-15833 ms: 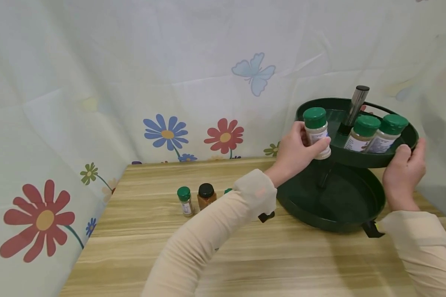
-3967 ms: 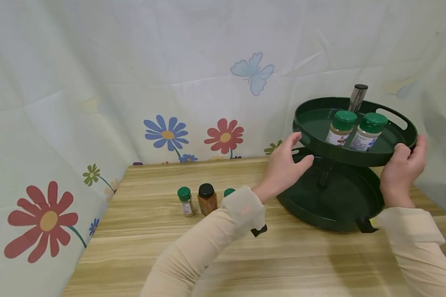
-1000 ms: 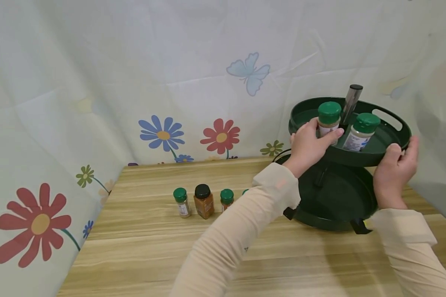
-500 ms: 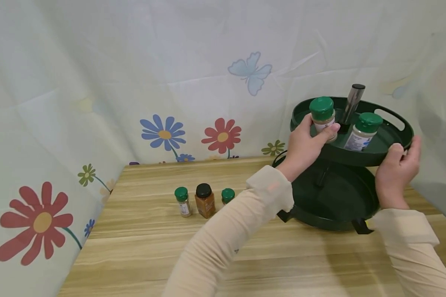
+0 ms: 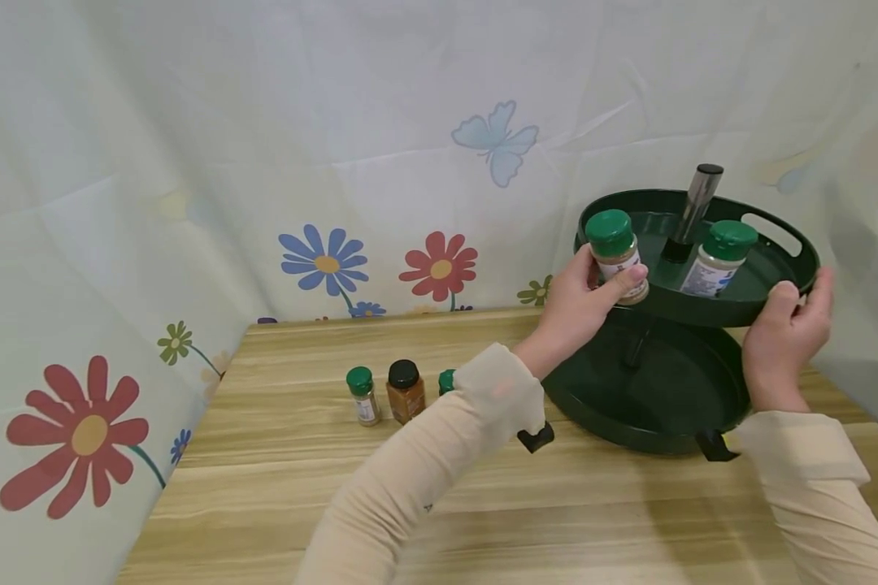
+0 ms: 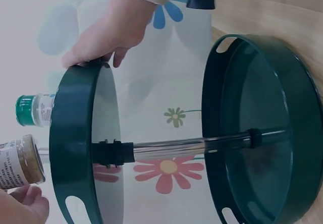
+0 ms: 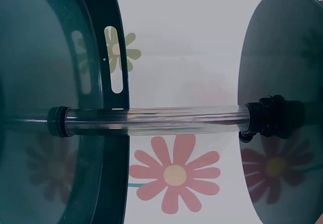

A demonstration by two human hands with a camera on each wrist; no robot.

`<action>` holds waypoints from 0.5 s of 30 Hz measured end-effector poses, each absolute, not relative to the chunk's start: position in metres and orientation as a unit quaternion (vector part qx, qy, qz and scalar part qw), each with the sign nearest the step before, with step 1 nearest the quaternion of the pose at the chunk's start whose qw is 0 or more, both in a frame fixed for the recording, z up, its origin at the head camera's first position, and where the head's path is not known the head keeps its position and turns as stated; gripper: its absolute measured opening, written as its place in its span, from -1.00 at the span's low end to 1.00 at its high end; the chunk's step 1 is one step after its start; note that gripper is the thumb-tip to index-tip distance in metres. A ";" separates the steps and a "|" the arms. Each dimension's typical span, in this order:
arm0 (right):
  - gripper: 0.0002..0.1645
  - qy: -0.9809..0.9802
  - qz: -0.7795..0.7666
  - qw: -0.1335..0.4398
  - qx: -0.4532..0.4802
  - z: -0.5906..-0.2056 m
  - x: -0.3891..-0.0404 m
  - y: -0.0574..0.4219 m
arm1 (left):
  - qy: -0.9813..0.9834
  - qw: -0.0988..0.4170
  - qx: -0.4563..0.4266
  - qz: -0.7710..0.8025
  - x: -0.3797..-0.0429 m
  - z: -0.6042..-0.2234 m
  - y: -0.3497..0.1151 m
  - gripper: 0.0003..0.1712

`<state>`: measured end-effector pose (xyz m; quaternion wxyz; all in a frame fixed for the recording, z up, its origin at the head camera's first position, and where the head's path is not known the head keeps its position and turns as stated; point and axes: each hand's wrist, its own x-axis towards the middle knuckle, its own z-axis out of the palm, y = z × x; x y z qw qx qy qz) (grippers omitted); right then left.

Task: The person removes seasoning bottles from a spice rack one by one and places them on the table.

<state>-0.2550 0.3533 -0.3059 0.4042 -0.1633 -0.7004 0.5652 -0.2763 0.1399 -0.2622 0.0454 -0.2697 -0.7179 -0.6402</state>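
Observation:
My left hand (image 5: 574, 305) pinches a green-lidded spice jar (image 5: 624, 268) between thumb and fingers, slightly tilted, at the left front rim of the upper tray (image 5: 684, 307). In the left wrist view that jar (image 6: 17, 163) is beside the tray's upper face, its lid out of frame. On the right, my right hand (image 5: 786, 345) grips the upper tray's rim, thumb over the edge. A second green-lidded spice jar (image 5: 711, 268) stands on the upper tray, by the metal centre post (image 5: 695, 203). Beneath is the round dark green lower tray (image 5: 651, 439), bare inside.
On the wooden table (image 5: 278, 487), left of the two-tier stand, are a small green-lidded jar (image 5: 364, 398), a black-lidded jar of orange-brown spice (image 5: 406, 394) and another green lid (image 5: 446, 380), partly hidden by my left sleeve. A flower-print curtain (image 5: 380, 162) hangs behind.
Four seconds ago my left hand was empty and two jars stood on the upper tray. It has since taken the left one, lifted it and moved it left to the rim. My right hand stays put.

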 end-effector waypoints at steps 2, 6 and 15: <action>-0.34 -0.702 0.562 0.406 -0.165 -0.306 -0.256 0.354 | -0.708 0.037 -0.278 -0.648 -0.276 -0.265 0.137 -0.58; -0.34 -0.700 0.559 0.412 -0.167 -0.307 -0.257 0.355 | -0.695 0.024 -0.292 -0.657 -0.275 -0.271 0.131 -0.57; -0.36 -0.697 0.558 0.422 -0.158 -0.306 -0.258 0.354 | -0.699 -0.002 -0.323 -0.638 -0.268 -0.279 0.117 -0.55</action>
